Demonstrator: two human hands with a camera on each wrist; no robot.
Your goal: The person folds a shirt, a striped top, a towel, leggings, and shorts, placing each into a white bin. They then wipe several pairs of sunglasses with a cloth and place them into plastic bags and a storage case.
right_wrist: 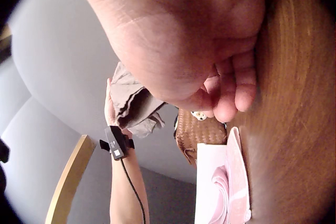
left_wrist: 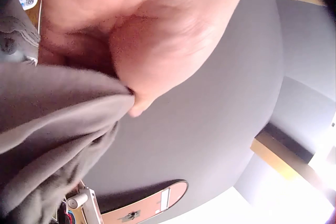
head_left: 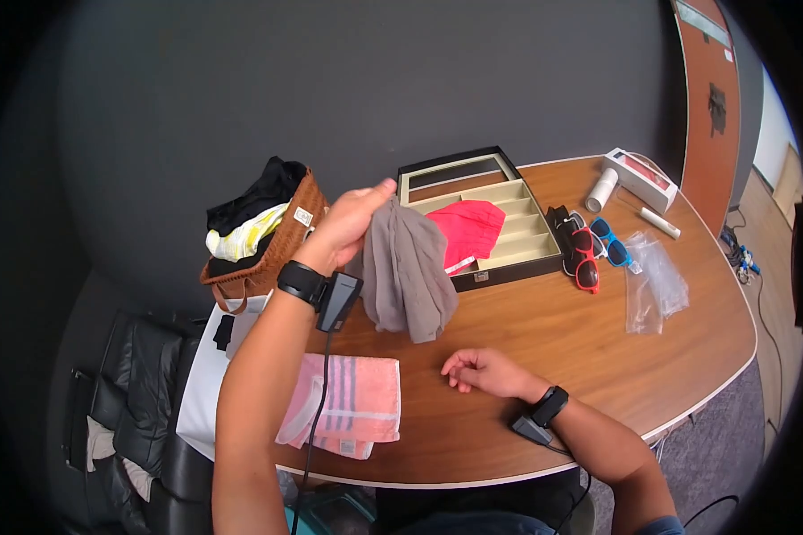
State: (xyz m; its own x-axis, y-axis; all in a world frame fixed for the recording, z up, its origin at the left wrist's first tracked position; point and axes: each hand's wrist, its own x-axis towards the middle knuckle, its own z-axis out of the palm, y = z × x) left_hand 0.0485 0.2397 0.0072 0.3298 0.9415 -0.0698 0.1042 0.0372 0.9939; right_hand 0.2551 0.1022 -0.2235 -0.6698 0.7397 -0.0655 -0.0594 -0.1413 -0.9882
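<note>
A grey-brown garment (head_left: 406,267) hangs in loose folds from my raised left hand (head_left: 352,223), over the table. In the left wrist view the thumb pinches a gathered edge of the grey cloth (left_wrist: 58,108). My right hand (head_left: 486,370) rests on the wooden table with loosely curled fingers (right_wrist: 226,103), holding nothing. To its left lies a folded pink striped towel (head_left: 366,397). Behind the hanging garment, a red cloth (head_left: 468,232) lies over part of a compartmented case (head_left: 531,234) whose windowed lid stands open.
A woven basket (head_left: 299,201) of clothes stands at the back left. On the right are red sunglasses (head_left: 585,259), blue sunglasses (head_left: 611,241), clear plastic bags (head_left: 656,290), a white cylinder (head_left: 601,191) and a white box (head_left: 641,178). A cable (head_left: 317,401) trails from the left wrist.
</note>
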